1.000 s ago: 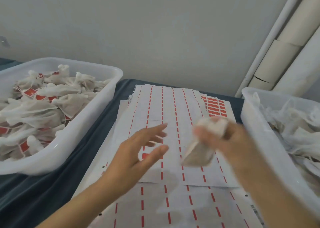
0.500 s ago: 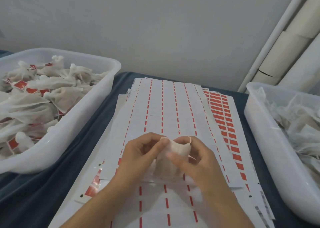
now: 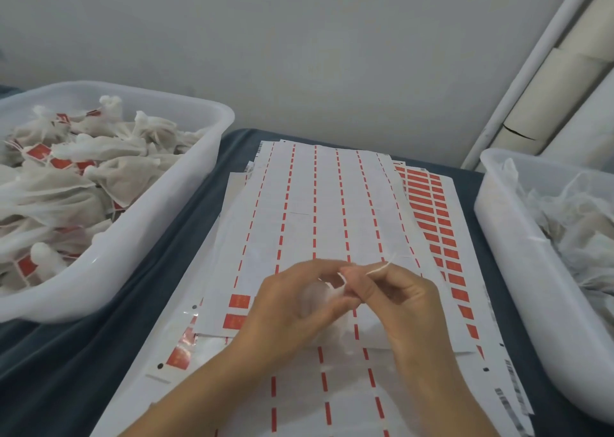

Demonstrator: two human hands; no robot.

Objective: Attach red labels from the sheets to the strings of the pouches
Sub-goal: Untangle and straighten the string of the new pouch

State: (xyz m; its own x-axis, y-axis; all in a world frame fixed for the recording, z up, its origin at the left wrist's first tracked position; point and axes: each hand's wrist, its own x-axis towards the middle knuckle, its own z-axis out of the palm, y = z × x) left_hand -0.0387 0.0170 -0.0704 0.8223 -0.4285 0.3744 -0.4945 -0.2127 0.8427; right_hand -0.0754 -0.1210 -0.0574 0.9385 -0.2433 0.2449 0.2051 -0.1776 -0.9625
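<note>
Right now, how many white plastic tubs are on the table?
2. One white tub on the left holds labelled pouches; the other tub sits at the right edge, partly cut off. More could lie outside the view.

Two white bins (image 3: 186, 210) (image 3: 518, 247) (translucent) on blue cloth (image 3: 66, 363).

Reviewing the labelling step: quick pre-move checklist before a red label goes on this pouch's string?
1. Pouch in hand: ok, the left hand grips it above the sheets.
2. String free: ok, the right hand pinches it and its end sticks up.
3. Label picked: not ok, neither hand holds one.
4. Labels within reach: ok, red labels sit on the sheet just left of the left hand.
5. String untangled from the pouch neck: cannot tell, fingers cover it.
6. Left bin for labelled pouches has room: ok.
</note>
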